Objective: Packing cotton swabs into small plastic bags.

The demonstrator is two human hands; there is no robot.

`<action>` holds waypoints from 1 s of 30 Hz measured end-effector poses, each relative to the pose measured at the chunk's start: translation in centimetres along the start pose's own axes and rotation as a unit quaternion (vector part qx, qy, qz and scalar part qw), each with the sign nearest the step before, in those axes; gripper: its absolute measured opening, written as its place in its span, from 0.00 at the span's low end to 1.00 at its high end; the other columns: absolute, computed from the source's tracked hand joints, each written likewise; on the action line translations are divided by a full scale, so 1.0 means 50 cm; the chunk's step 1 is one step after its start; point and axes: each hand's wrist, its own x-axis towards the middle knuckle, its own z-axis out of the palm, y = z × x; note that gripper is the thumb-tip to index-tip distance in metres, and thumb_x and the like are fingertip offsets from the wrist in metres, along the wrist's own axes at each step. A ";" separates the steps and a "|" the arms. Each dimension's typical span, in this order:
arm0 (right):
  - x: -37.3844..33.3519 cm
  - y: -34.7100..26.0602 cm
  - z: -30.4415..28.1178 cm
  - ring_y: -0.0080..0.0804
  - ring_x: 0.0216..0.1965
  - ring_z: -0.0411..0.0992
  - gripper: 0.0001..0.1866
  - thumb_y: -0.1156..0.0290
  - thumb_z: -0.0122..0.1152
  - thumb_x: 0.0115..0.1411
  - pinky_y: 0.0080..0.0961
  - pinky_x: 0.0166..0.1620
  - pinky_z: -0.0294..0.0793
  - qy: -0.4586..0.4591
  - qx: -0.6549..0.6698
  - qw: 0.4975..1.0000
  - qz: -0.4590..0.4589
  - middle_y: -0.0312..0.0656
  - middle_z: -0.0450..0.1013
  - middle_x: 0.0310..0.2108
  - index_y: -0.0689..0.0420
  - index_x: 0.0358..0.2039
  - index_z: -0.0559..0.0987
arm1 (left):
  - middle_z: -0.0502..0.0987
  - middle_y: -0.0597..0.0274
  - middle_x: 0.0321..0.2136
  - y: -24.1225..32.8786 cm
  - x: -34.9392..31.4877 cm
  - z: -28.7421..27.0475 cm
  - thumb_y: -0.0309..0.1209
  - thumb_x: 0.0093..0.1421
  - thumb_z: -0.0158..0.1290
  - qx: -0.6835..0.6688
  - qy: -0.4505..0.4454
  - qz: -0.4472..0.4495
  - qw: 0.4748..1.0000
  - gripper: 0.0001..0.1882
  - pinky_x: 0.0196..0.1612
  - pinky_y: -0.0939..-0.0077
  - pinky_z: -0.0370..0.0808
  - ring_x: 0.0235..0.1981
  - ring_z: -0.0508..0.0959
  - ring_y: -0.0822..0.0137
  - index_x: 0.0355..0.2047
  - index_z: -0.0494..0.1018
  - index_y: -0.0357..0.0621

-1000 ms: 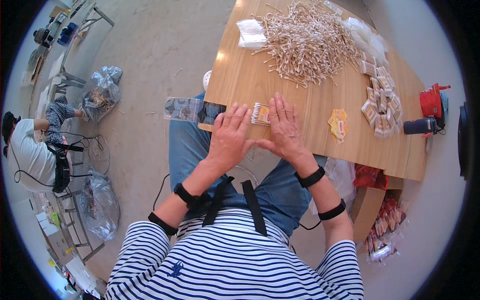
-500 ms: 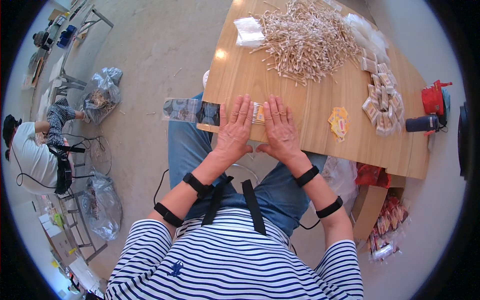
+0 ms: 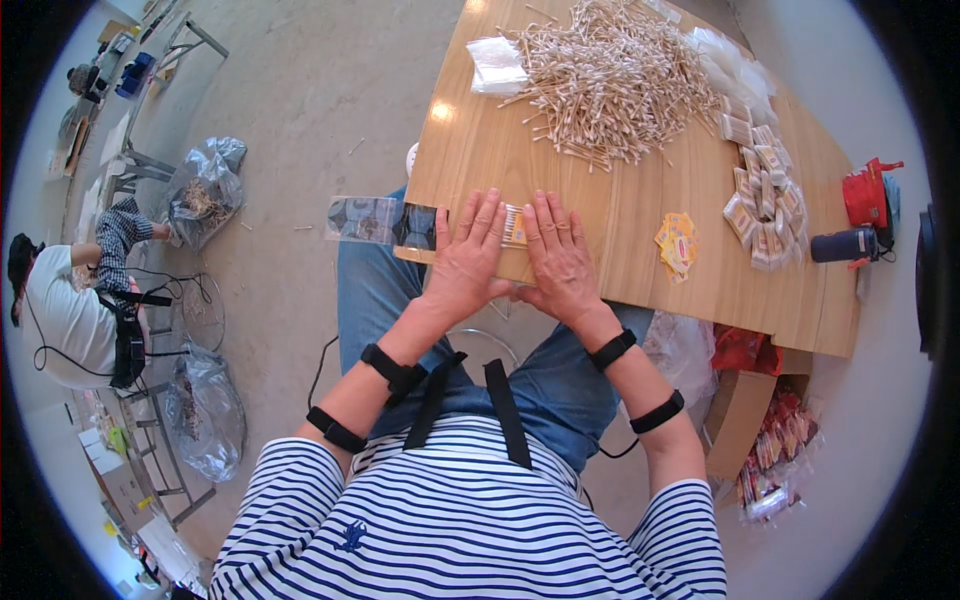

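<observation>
My left hand and my right hand lie palm down at the table's near edge, fingers stretched out and thumbs almost touching. Between them shows a small row of cotton swabs with a yellow card; the hands cover its sides, so I cannot tell whether it is in a bag. Left of my left hand, a clear and dark plastic strip juts past the table edge. Several yellow cards lie to the right of my right hand.
A big heap of loose cotton swabs covers the far part of the wooden table. Beside it lie clear bags and filled swab packs. A dark bottle stands at right. Another person sits at far left near plastic sacks.
My hands have drawn slightly closer together around the swabs, and the gap between my thumbs has narrowed. The surroundings look the same.
</observation>
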 end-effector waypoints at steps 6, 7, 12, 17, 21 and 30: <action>-0.002 -0.002 -0.007 0.48 0.76 0.38 0.73 0.52 0.84 0.28 0.49 0.74 0.41 -0.008 0.017 1.000 0.000 0.51 0.43 0.75 0.62 0.71 0.51 | 0.59 0.55 0.70 -0.029 0.009 0.002 0.39 0.56 0.63 -0.109 0.064 0.012 0.992 0.40 0.70 0.38 0.44 0.73 0.52 0.51 0.66 0.62 0.41; -0.002 -0.003 -0.008 0.48 0.76 0.39 0.73 0.52 0.84 0.27 0.49 0.74 0.41 -0.006 0.021 1.000 0.001 0.51 0.43 0.75 0.62 0.71 0.51 | 0.61 0.56 0.68 -0.027 0.012 0.004 0.38 0.57 0.62 -0.095 0.074 0.007 0.993 0.37 0.70 0.38 0.44 0.72 0.53 0.50 0.65 0.64 0.42; -0.003 -0.004 -0.016 0.48 0.76 0.39 0.72 0.51 0.84 0.28 0.49 0.74 0.41 -0.006 0.022 1.000 -0.005 0.51 0.44 0.74 0.62 0.71 0.53 | 0.64 0.57 0.65 -0.017 0.022 0.012 0.37 0.58 0.61 -0.061 0.104 -0.003 0.993 0.33 0.69 0.36 0.46 0.71 0.57 0.51 0.63 0.67 0.45; -0.003 -0.002 -0.015 0.48 0.76 0.39 0.74 0.49 0.83 0.27 0.50 0.74 0.42 -0.006 0.015 1.000 -0.011 0.51 0.44 0.75 0.60 0.72 0.52 | 0.65 0.55 0.63 -0.010 0.026 0.007 0.36 0.58 0.60 -0.065 0.109 -0.011 0.992 0.30 0.68 0.32 0.46 0.69 0.58 0.51 0.61 0.69 0.44; -0.001 -0.004 -0.018 0.49 0.76 0.39 0.73 0.48 0.83 0.28 0.50 0.74 0.42 -0.016 0.002 1.000 -0.011 0.51 0.44 0.75 0.60 0.72 0.52 | 0.65 0.55 0.64 -0.011 0.026 0.007 0.35 0.58 0.60 -0.068 0.106 -0.012 0.992 0.29 0.68 0.32 0.46 0.70 0.58 0.51 0.60 0.70 0.44; -0.002 -0.003 -0.012 0.47 0.76 0.39 0.71 0.48 0.83 0.29 0.49 0.75 0.38 -0.011 0.009 1.000 -0.004 0.49 0.44 0.75 0.59 0.72 0.53 | 0.51 0.55 0.73 -0.016 -0.012 0.015 0.59 0.55 0.55 0.030 0.060 0.035 0.997 0.52 0.71 0.35 0.36 0.75 0.46 0.56 0.71 0.53 0.39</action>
